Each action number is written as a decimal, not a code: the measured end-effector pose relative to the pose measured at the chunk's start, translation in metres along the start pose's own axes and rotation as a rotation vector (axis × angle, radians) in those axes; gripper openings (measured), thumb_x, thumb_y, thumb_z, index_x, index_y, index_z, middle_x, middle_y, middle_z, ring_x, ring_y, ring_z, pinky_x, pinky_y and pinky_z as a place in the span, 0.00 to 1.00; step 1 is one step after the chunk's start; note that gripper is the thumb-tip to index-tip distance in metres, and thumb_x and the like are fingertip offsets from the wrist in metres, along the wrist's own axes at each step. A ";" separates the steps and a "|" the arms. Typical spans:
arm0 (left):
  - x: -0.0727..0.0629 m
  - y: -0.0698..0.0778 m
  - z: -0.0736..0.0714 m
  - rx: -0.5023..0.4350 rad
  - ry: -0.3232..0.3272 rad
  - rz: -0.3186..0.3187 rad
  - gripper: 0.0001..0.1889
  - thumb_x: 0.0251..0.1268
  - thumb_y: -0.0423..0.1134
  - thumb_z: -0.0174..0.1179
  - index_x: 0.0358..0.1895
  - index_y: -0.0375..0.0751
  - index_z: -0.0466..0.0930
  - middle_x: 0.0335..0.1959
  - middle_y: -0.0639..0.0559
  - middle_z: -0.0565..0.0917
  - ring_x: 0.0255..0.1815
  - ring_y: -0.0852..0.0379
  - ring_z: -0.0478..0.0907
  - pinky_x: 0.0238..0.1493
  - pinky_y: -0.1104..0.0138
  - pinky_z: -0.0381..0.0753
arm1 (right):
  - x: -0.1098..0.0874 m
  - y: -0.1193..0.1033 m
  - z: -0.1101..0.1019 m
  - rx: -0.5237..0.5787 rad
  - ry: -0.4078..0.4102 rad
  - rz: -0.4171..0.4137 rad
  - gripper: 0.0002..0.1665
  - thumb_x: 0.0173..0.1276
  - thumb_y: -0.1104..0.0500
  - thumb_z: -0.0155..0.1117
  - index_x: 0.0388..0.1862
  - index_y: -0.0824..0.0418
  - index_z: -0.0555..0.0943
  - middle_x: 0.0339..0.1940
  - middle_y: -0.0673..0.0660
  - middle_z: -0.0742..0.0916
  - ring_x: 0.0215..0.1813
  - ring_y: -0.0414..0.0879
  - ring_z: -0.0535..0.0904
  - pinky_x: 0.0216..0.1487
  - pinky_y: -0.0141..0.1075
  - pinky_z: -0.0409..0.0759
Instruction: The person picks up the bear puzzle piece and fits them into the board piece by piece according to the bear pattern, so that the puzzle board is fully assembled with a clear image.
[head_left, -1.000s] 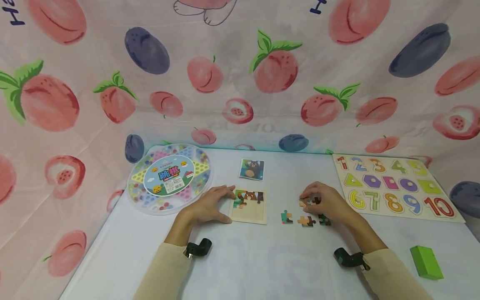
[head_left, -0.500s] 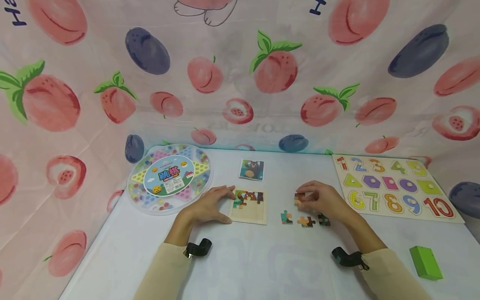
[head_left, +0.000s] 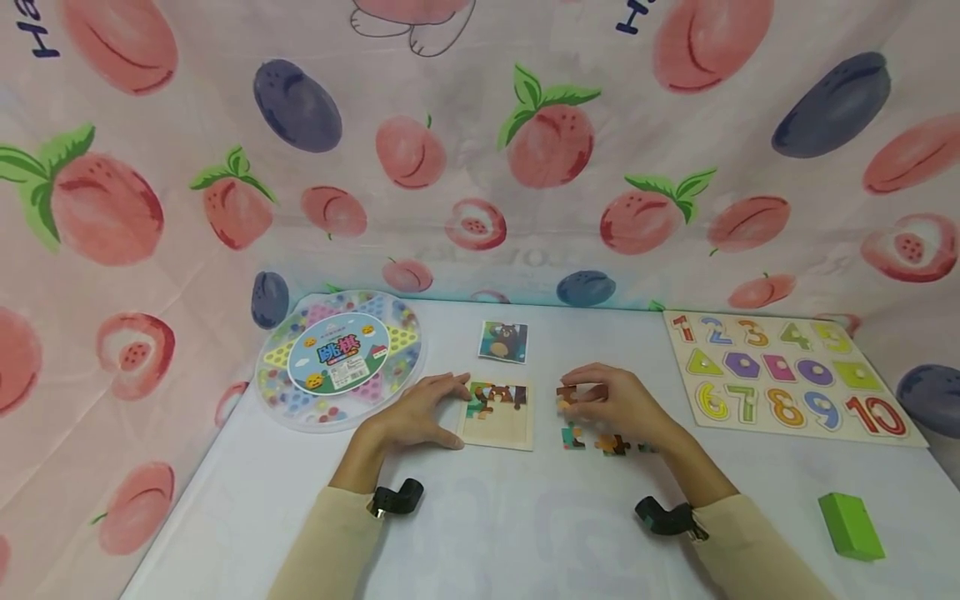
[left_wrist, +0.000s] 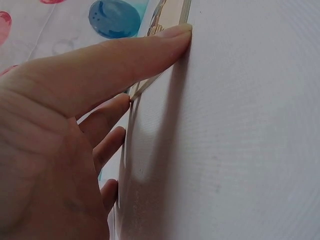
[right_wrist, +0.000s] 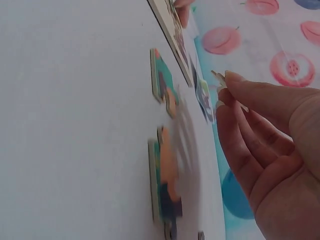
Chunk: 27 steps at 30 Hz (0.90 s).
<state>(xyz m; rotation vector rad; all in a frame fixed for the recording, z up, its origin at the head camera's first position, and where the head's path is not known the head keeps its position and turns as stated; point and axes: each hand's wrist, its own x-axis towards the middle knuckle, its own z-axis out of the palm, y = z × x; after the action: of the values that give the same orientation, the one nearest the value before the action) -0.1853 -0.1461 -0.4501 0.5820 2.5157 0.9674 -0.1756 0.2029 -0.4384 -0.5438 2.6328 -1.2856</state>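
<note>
My left hand [head_left: 420,410] rests at the left side of a square wooden puzzle tray [head_left: 498,431], thumb at its near corner and fingertips at the far one. Puzzle pieces showing a brown bear's head [head_left: 498,393] fill the tray's upper part; bare wood shows below. My right hand [head_left: 622,406] pinches a brown puzzle piece [head_left: 566,397] between thumb and fingers, just right of the tray. In the right wrist view this piece [right_wrist: 218,77] is raised above the table. Below that hand lie a green-and-orange puzzle piece [head_left: 573,438], an orange-and-brown piece [head_left: 613,445] and a partly hidden dark piece [head_left: 647,448].
A bear picture card [head_left: 504,342] lies behind the tray. At the left stands a round Chinese checkers set [head_left: 339,360]; at the right is a wooden number-and-shape board [head_left: 795,375]. A green block [head_left: 852,525] sits near right. Fruit-printed cloth [head_left: 480,167] hangs behind.
My right hand has picked up the brown puzzle piece from the group and carried it left toward the tray. My left hand has stayed at the tray.
</note>
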 end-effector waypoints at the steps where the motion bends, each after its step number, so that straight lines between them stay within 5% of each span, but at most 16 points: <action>1: 0.000 0.000 0.000 0.000 0.000 0.001 0.32 0.47 0.41 0.81 0.59 0.53 0.79 0.82 0.58 0.64 0.87 0.46 0.49 0.84 0.41 0.49 | 0.002 -0.002 0.002 0.006 -0.003 -0.006 0.25 0.64 0.61 0.74 0.61 0.62 0.83 0.63 0.61 0.85 0.48 0.49 0.88 0.44 0.24 0.85; 9: 0.001 0.000 -0.001 0.003 0.004 0.022 0.32 0.47 0.43 0.81 0.58 0.51 0.79 0.81 0.55 0.65 0.86 0.44 0.51 0.84 0.40 0.50 | 0.017 -0.017 0.023 -0.010 -0.022 -0.060 0.22 0.64 0.60 0.74 0.58 0.61 0.86 0.64 0.61 0.85 0.48 0.49 0.89 0.44 0.26 0.86; 17: 0.000 0.001 -0.001 0.000 0.000 0.013 0.32 0.47 0.43 0.81 0.59 0.51 0.79 0.81 0.56 0.65 0.86 0.45 0.51 0.84 0.40 0.50 | 0.027 -0.033 0.041 0.073 -0.048 -0.007 0.21 0.64 0.59 0.75 0.57 0.59 0.86 0.67 0.58 0.83 0.51 0.49 0.88 0.46 0.30 0.87; 27: 0.000 0.001 -0.002 0.009 -0.003 0.027 0.32 0.48 0.44 0.80 0.59 0.51 0.79 0.81 0.55 0.65 0.86 0.43 0.51 0.83 0.40 0.50 | 0.038 -0.041 0.061 0.078 -0.039 -0.040 0.21 0.61 0.63 0.76 0.54 0.64 0.87 0.59 0.61 0.87 0.45 0.46 0.88 0.44 0.28 0.86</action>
<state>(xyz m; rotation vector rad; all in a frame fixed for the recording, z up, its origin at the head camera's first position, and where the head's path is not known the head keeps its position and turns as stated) -0.1860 -0.1469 -0.4481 0.6206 2.5170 0.9650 -0.1822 0.1212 -0.4432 -0.6059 2.5408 -1.3685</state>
